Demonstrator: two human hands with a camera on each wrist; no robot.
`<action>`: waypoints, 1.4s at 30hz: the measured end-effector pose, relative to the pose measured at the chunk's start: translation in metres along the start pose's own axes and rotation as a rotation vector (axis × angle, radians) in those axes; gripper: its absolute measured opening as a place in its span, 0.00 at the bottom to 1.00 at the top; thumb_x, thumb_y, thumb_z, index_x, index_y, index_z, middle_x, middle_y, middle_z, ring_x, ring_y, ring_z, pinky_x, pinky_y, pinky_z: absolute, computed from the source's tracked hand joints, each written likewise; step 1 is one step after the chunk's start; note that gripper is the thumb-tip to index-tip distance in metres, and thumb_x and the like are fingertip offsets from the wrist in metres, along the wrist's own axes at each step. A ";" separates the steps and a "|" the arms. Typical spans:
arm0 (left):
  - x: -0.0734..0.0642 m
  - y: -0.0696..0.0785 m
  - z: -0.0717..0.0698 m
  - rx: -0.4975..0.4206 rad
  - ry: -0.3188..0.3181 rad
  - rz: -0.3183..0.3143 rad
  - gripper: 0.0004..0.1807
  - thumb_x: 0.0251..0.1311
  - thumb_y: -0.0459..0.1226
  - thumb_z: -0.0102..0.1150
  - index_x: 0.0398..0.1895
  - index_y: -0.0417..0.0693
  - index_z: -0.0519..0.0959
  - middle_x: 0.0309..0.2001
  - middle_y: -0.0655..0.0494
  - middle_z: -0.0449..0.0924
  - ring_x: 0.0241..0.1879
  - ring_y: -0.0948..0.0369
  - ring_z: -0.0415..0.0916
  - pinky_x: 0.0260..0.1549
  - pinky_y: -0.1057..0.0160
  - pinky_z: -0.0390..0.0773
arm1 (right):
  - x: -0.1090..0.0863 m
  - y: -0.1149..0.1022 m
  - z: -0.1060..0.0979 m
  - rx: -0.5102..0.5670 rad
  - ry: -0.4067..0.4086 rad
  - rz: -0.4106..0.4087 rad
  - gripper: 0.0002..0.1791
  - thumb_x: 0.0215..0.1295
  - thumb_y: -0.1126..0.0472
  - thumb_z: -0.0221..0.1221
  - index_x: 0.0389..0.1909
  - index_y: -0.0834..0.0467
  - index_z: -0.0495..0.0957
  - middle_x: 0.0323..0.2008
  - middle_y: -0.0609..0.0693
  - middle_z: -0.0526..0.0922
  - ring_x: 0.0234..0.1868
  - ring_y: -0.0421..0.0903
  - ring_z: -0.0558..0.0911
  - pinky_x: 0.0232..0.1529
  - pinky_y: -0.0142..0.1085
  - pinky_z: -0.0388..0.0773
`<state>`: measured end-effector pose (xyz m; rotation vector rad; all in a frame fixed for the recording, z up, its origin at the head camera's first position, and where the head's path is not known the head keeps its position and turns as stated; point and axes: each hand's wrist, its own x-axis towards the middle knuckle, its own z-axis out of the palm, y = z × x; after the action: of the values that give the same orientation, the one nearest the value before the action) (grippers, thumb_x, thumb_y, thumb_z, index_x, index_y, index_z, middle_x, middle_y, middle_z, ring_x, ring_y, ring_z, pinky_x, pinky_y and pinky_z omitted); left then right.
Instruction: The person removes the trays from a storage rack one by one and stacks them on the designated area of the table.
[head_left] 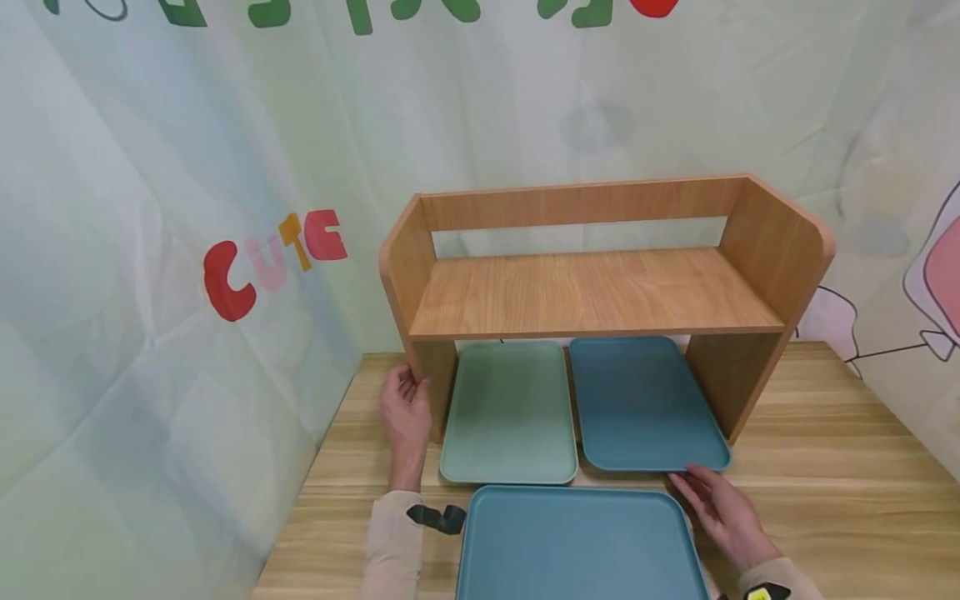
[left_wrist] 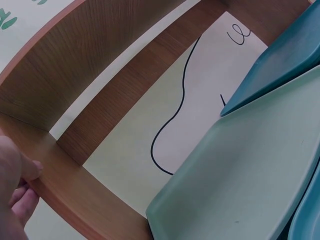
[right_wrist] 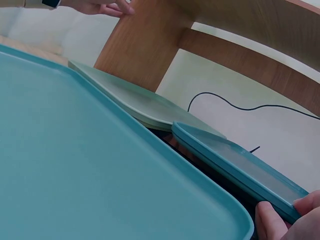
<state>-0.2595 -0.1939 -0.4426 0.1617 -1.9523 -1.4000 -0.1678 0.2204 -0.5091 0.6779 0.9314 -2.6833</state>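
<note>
A wooden desktop shelf [head_left: 600, 292] stands on the table. My left hand [head_left: 405, 412] grips the front edge of its left side panel, thumb on the inner face in the left wrist view, fingers [left_wrist: 25, 205] outside. Beneath the shelf board lie a light green tray [head_left: 512, 417] on the left and a dark blue tray [head_left: 648, 408] on the right, both jutting out in front. My right hand [head_left: 723, 512] pinches the dark blue tray's front right corner, with the thumb above and fingers [right_wrist: 270, 220] below the rim.
A larger blue tray [head_left: 581, 550] lies in front of the shelf, close to both other trays and cut off by the bottom of the head view. A printed curtain [head_left: 187, 400] hangs along the left and behind the wood-grain table [head_left: 847, 467].
</note>
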 end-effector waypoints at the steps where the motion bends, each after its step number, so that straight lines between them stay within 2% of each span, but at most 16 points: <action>1: 0.000 0.000 0.000 0.001 0.001 0.003 0.13 0.58 0.27 0.60 0.46 0.37 0.75 0.49 0.39 0.79 0.52 0.48 0.79 0.52 0.53 0.81 | 0.000 0.000 0.000 -0.001 -0.002 -0.003 0.10 0.68 0.73 0.46 0.32 0.58 0.73 0.33 0.54 0.81 0.38 0.45 0.85 0.60 0.34 0.75; 8: 0.000 0.003 0.001 0.005 0.002 0.014 0.12 0.58 0.27 0.60 0.46 0.37 0.75 0.49 0.39 0.79 0.52 0.48 0.79 0.52 0.53 0.81 | -0.001 -0.001 -0.003 0.011 -0.008 -0.011 0.11 0.69 0.72 0.45 0.31 0.59 0.74 0.33 0.53 0.80 0.38 0.44 0.84 0.59 0.35 0.76; 14: 0.000 0.003 0.000 0.004 -0.004 0.009 0.13 0.59 0.27 0.60 0.47 0.37 0.75 0.50 0.40 0.79 0.53 0.48 0.79 0.53 0.52 0.80 | -0.004 0.000 -0.007 0.019 -0.045 -0.031 0.14 0.71 0.69 0.42 0.30 0.60 0.74 0.33 0.53 0.80 0.38 0.45 0.85 0.57 0.33 0.77; 21: -0.001 0.001 0.001 0.011 0.000 0.004 0.12 0.59 0.28 0.60 0.46 0.38 0.75 0.50 0.40 0.79 0.53 0.48 0.79 0.53 0.53 0.80 | -0.007 0.001 -0.008 0.023 0.003 -0.025 0.14 0.72 0.67 0.43 0.29 0.59 0.75 0.32 0.52 0.81 0.38 0.44 0.84 0.58 0.34 0.77; 30: -0.001 0.001 0.000 0.010 0.010 0.005 0.12 0.58 0.27 0.61 0.46 0.37 0.76 0.49 0.39 0.79 0.52 0.48 0.79 0.52 0.53 0.80 | -0.013 -0.003 -0.007 0.081 0.003 -0.014 0.11 0.70 0.69 0.46 0.30 0.58 0.74 0.32 0.54 0.82 0.38 0.44 0.84 0.59 0.34 0.76; 34: 0.000 0.000 0.000 0.009 0.014 0.005 0.12 0.57 0.27 0.61 0.45 0.37 0.76 0.49 0.39 0.80 0.52 0.48 0.79 0.51 0.53 0.81 | -0.017 -0.005 -0.007 0.072 0.004 -0.016 0.11 0.70 0.69 0.47 0.30 0.58 0.75 0.33 0.54 0.83 0.40 0.44 0.84 0.58 0.34 0.77; 42: -0.001 -0.001 0.001 0.018 0.016 0.008 0.12 0.57 0.27 0.61 0.45 0.37 0.76 0.49 0.39 0.80 0.52 0.48 0.79 0.51 0.53 0.81 | -0.022 -0.005 -0.012 -0.036 -0.051 -0.078 0.10 0.70 0.68 0.47 0.32 0.57 0.75 0.35 0.52 0.81 0.40 0.42 0.84 0.56 0.31 0.78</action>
<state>-0.2599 -0.1929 -0.4436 0.1727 -1.9506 -1.3723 -0.1462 0.2335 -0.5040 0.5747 1.0110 -2.7304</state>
